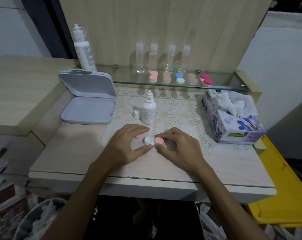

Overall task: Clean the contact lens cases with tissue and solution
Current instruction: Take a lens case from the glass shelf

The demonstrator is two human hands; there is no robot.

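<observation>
We see two bare arms reaching in from the near edge of the tabletop (216,163). Both hands meet over the lace mat (178,108), near the middle of the tabletop.

The left hand (127,144) is arched, palm down. Its fingers and thumb curl around the white lens case (148,140) and hold it on the mat. A loose pink cap (139,136) peeks out under the left fingers.

The right hand (178,146) is arched too. Its thumb and first finger pinch the pink cap on the case (158,140), at the right end of the case.

Just behind the hands stands a small solution bottle (148,109) with its top off. Its white cap (136,114) stands beside it on the left. A tissue box (236,125) sits near the right edge of the tabletop. An open gray box (89,101) sits at the back left corner. More lens cases (179,78) lie in a row on the glass shelf (129,82) along the back.
</observation>
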